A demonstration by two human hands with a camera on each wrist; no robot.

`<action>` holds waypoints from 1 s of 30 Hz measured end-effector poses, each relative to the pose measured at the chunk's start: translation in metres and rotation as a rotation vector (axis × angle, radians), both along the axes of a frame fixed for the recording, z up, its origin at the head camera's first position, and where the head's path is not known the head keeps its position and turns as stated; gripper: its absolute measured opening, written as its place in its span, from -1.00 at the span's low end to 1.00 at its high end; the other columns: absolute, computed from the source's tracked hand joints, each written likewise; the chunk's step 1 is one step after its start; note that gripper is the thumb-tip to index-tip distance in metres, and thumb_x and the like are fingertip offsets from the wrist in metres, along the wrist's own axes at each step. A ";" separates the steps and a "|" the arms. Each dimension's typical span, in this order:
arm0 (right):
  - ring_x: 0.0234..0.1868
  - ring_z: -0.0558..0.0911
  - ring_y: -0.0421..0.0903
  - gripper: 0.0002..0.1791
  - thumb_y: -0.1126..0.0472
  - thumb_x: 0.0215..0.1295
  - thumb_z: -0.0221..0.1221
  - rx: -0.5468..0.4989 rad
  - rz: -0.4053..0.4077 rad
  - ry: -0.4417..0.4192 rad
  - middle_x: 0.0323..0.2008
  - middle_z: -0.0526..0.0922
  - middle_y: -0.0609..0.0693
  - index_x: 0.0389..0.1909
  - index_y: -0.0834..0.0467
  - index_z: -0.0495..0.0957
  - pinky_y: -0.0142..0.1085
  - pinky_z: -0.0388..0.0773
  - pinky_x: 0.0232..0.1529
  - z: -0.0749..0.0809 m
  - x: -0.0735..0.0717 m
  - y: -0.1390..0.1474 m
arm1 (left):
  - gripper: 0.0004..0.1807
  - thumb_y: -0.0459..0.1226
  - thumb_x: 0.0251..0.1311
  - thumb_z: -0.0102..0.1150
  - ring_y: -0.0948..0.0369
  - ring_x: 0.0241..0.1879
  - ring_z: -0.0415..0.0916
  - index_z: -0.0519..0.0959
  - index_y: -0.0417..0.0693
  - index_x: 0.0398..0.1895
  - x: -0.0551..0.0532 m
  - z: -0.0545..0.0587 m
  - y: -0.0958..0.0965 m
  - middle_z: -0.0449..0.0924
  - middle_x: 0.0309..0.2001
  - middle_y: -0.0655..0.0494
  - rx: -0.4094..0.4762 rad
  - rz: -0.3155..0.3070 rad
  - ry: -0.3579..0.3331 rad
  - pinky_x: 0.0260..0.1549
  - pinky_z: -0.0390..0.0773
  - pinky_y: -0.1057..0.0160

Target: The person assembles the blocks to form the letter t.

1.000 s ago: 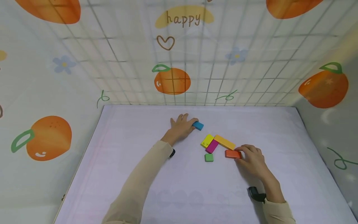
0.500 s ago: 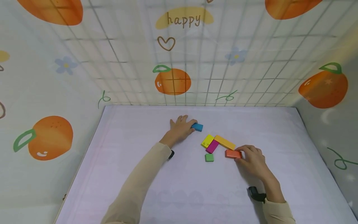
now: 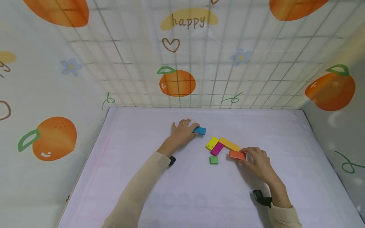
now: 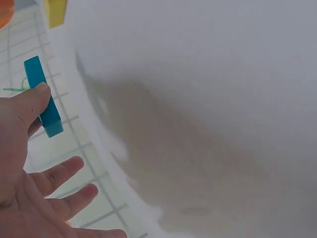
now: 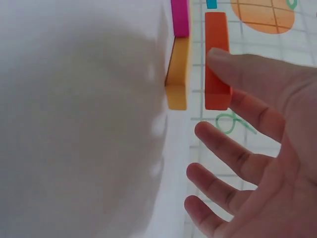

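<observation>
Blue block (image 3: 201, 131): pinched by left hand (image 3: 182, 133)
Red block (image 3: 237, 155): pinched by right hand (image 3: 259, 164)
Tabletop (image 3: 199, 190): green block (image 3: 214, 160) near magenta block (image 3: 217, 148), which touches yellow block (image 3: 212, 143)

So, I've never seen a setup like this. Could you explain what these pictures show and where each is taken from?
Gladly. There is no machine arm here, just a person's bare left hand and right hand. The wide picture looks forward and down from the person's head; the two close ones are taken from the wrists, each looking at that hand's work. On the white table lie a yellow block, a magenta block and a long amber block, close together, with a small green block slightly apart. The left hand pinches a blue block; the right hand pinches a red-orange block.
</observation>
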State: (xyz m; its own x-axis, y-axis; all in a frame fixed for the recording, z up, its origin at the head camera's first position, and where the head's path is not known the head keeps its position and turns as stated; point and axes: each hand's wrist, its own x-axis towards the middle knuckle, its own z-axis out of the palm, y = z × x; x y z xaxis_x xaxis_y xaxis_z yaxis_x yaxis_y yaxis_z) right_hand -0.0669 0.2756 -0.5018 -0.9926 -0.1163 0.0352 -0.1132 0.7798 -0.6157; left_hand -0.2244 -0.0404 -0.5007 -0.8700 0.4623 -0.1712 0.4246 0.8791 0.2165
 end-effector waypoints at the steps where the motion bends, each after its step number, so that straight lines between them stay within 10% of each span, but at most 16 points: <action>1: 0.14 0.34 0.34 -0.60 0.27 0.21 0.40 0.000 0.004 0.007 0.12 0.50 0.34 0.07 0.19 0.59 0.30 0.20 0.06 0.001 0.000 -0.001 | -0.49 0.09 0.47 -0.01 -0.12 0.47 -0.04 0.30 0.40 0.44 0.002 0.001 -0.002 0.10 0.50 -0.03 0.003 0.000 0.007 0.26 -0.05 -0.50; 30: 0.16 0.35 0.27 -0.59 0.25 0.19 0.41 -0.057 0.085 0.083 0.09 0.53 0.23 0.07 0.16 0.59 0.21 0.24 0.07 0.016 -0.007 -0.046 | -0.55 0.06 0.43 0.08 -0.15 0.45 0.06 0.40 0.37 0.34 0.067 0.008 -0.065 0.25 0.44 -0.05 0.073 0.007 0.124 0.21 0.06 -0.51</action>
